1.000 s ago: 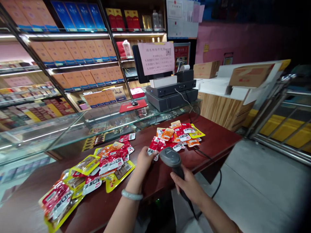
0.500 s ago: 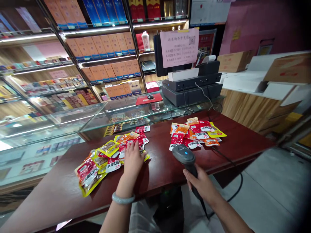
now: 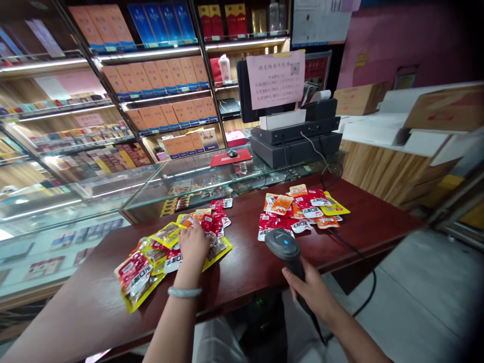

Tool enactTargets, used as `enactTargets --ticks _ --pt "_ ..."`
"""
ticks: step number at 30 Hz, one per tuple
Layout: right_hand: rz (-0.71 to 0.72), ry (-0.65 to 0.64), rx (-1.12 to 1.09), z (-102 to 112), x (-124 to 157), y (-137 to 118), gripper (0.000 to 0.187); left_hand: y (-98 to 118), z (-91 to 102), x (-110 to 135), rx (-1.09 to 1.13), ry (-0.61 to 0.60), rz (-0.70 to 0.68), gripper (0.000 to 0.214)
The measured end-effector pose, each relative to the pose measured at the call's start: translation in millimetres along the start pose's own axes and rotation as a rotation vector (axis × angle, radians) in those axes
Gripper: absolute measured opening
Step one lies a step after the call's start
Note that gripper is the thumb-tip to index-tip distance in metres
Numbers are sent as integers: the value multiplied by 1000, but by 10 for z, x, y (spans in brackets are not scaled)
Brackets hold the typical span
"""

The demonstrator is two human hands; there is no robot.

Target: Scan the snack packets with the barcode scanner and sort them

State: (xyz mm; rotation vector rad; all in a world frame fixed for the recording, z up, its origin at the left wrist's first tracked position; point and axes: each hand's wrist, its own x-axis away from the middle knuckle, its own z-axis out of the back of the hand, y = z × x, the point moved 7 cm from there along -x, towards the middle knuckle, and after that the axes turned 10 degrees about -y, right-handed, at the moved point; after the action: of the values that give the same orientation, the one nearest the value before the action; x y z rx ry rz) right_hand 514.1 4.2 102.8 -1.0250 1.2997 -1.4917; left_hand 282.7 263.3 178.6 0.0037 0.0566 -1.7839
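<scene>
My left hand [image 3: 194, 242] lies over the left pile of snack packets [image 3: 166, 233], its fingers stretched onto the orange and red ones. The thumb is apart from the other fingers, and no packet is lifted. A yellow-edged packet [image 3: 221, 250] pokes out beside the wrist. My right hand [image 3: 312, 286] is wrapped around the handle of a black barcode scanner [image 3: 283, 244] with a blue light on top. Just beyond the scanner head lies the right pile of red, orange and yellow snack packets [image 3: 302, 207]. Both piles rest on the dark red tabletop [image 3: 242, 262].
Behind the table stand a glass display counter [image 3: 189, 176] and a cash register [image 3: 295, 146] with a pink sign [image 3: 275, 79]. The scanner's black cable [image 3: 374, 282] hangs past the table's right edge. Cardboard boxes [image 3: 446, 107] sit at the right; stocked shelves [image 3: 159, 48] line the back.
My left hand has shifted left and slightly back over the left pile, uncovering more of the yellow-edged packet. The scanner stays in my right hand, and the view has tilted slightly.
</scene>
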Motion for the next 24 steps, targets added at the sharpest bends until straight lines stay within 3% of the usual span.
enactTargets --ticks 5,9,12,16,24 --pt "12 -17 -68 -1 8 -73 31 215 -122 29 373 -176 -85 37" --pt "56 -34 -90 -13 -10 -234 28 565 -280 145 826 -274 -140 39" --pt "60 -50 -106 -28 -34 -334 29 822 -365 255 1018 -332 -170 47" --pt "83 -49 -128 -29 -66 -431 32 1029 -424 334 1130 -397 -229 47" --pt "99 -53 -141 -2 -89 -339 33 1050 -578 273 1141 -405 -226 54"
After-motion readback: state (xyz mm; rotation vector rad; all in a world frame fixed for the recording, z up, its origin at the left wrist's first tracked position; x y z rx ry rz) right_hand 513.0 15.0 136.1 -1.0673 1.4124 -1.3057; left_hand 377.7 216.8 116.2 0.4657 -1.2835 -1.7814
